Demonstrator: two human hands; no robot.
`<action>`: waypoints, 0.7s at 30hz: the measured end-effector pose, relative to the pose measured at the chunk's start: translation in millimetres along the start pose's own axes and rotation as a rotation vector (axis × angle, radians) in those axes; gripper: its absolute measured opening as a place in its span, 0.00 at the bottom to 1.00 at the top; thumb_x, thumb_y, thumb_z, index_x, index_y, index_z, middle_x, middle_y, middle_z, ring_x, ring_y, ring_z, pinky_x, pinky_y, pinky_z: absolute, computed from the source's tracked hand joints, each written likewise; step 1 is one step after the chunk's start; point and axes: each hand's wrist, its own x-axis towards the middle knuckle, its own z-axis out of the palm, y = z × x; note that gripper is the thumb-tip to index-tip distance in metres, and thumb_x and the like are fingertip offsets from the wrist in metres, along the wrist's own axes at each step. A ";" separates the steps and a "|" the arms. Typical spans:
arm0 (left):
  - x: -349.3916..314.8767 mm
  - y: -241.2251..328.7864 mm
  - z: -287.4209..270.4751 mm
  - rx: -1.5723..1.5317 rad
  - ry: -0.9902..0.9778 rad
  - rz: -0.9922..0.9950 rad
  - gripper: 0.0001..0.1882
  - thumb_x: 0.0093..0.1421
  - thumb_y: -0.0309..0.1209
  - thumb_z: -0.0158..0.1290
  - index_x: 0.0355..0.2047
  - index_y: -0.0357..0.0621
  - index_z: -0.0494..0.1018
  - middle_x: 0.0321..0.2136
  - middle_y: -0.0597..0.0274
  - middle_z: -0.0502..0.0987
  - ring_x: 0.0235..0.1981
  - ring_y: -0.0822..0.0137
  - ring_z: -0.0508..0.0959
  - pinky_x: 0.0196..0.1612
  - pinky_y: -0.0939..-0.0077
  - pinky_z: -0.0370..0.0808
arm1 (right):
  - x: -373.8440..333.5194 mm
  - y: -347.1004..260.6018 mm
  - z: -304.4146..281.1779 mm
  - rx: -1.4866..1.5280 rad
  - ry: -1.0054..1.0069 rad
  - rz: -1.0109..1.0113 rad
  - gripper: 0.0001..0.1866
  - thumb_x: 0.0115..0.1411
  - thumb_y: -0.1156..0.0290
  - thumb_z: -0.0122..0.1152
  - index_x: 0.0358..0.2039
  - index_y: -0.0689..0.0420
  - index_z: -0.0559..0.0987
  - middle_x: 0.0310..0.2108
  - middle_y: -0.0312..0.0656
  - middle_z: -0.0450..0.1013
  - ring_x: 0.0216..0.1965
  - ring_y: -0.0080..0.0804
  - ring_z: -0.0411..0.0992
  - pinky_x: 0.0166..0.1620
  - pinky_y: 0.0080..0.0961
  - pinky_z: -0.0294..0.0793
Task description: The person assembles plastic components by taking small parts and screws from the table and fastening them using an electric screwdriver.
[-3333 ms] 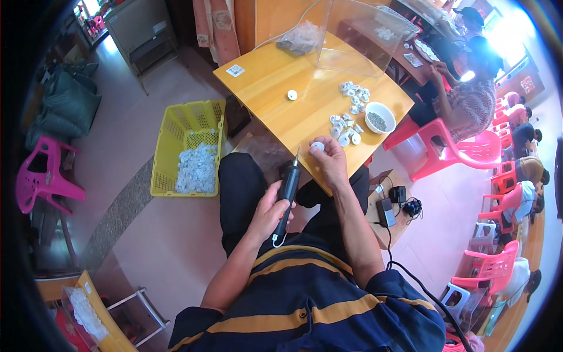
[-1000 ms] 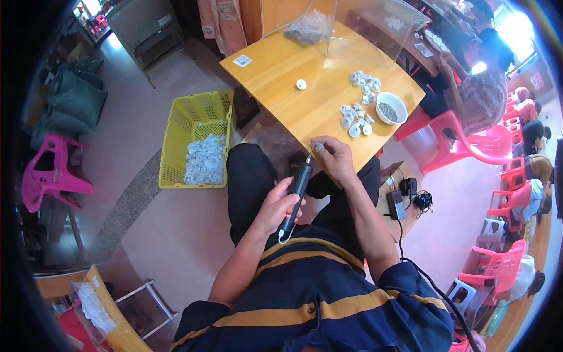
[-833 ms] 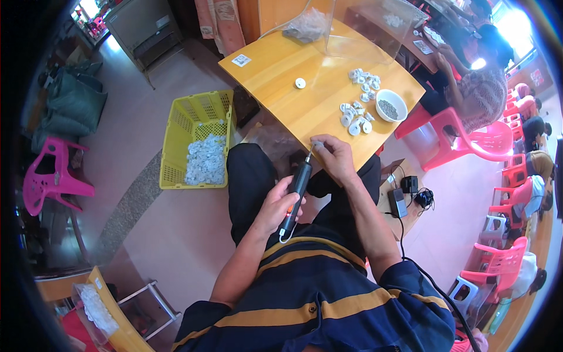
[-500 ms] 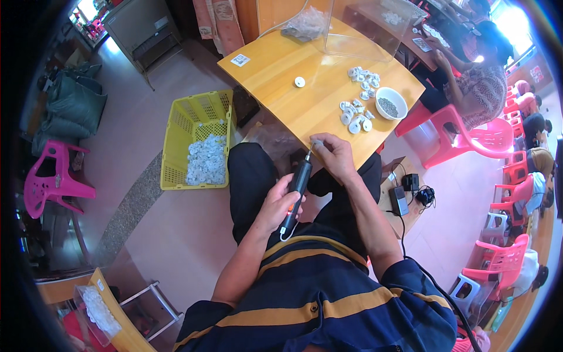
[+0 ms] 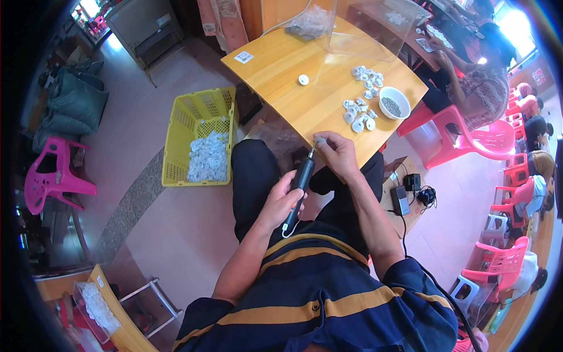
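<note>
My left hand [image 5: 281,202] is wrapped round a black electric screwdriver [image 5: 301,179], its cord trailing from the lower end. The bit points up and away, meeting a small whitish part [image 5: 319,141] pinched in my right hand [image 5: 339,154] at the table's near corner. My fingers cover most of that part. On the wooden table [image 5: 275,64] lie several white round plastic parts [image 5: 358,124], with another group of white parts [image 5: 368,76] beyond them. To their right stands a white bowl [image 5: 404,97] of small grey metal pieces. A single white disc [image 5: 303,80] lies apart.
Left of my legs, a yellow crate [image 5: 176,141] holds many white parts. A clear plastic box [image 5: 363,44] and a plastic bag [image 5: 311,23] rest at the table's far side. Black power adapters [image 5: 400,200] sit at right. A person [image 5: 478,88] works nearby beside a pink chair [image 5: 469,141].
The whole view has shifted slightly, with the table a little further right. Both hands keep their hold, and the screwdriver still meets the small part.
</note>
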 end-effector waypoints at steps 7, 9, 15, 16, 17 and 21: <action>1.7 -2.0 0.7 0.071 0.018 0.037 0.27 0.63 0.24 0.50 0.64 0.40 0.63 0.33 0.63 0.75 0.26 0.74 0.76 0.32 0.77 0.77 | 0.3 -1.5 -0.8 -0.006 -0.007 0.005 0.09 0.65 0.79 0.62 0.45 0.61 0.84 0.31 0.31 0.78 0.32 0.15 0.73 0.38 0.16 0.76; 2.3 -2.0 0.6 0.095 0.019 0.044 0.27 0.63 0.24 0.51 0.64 0.40 0.63 0.33 0.63 0.75 0.26 0.74 0.76 0.32 0.77 0.77 | 0.5 0.1 -1.0 0.009 -0.007 0.007 0.09 0.64 0.80 0.62 0.45 0.61 0.84 0.31 0.31 0.79 0.33 0.15 0.74 0.39 0.17 0.76; 1.2 0.1 2.6 0.132 0.031 0.038 0.27 0.63 0.24 0.51 0.63 0.41 0.64 0.34 0.64 0.74 0.27 0.73 0.77 0.33 0.77 0.77 | 0.5 0.1 -1.1 -0.007 -0.002 0.005 0.09 0.64 0.80 0.63 0.45 0.61 0.84 0.31 0.31 0.79 0.33 0.15 0.74 0.38 0.17 0.76; 1.6 -1.0 1.6 0.144 0.032 0.043 0.27 0.62 0.24 0.51 0.63 0.41 0.64 0.34 0.64 0.75 0.27 0.73 0.77 0.33 0.77 0.77 | 0.5 0.4 -0.8 -0.007 -0.003 0.006 0.09 0.64 0.80 0.63 0.45 0.61 0.84 0.31 0.31 0.79 0.33 0.15 0.74 0.38 0.17 0.76; 1.7 -1.7 1.1 0.155 0.034 0.047 0.27 0.62 0.24 0.51 0.63 0.41 0.64 0.34 0.63 0.75 0.27 0.73 0.77 0.33 0.77 0.77 | 0.5 0.4 -0.6 0.006 -0.003 0.008 0.09 0.64 0.80 0.63 0.45 0.61 0.84 0.31 0.31 0.79 0.33 0.15 0.74 0.38 0.17 0.76; 1.9 -2.1 3.2 0.144 0.039 0.050 0.27 0.62 0.24 0.51 0.63 0.41 0.64 0.34 0.63 0.75 0.27 0.73 0.77 0.33 0.77 0.77 | 1.6 2.8 -0.8 0.017 -0.003 0.029 0.10 0.64 0.79 0.63 0.45 0.61 0.84 0.32 0.32 0.79 0.33 0.16 0.74 0.39 0.17 0.77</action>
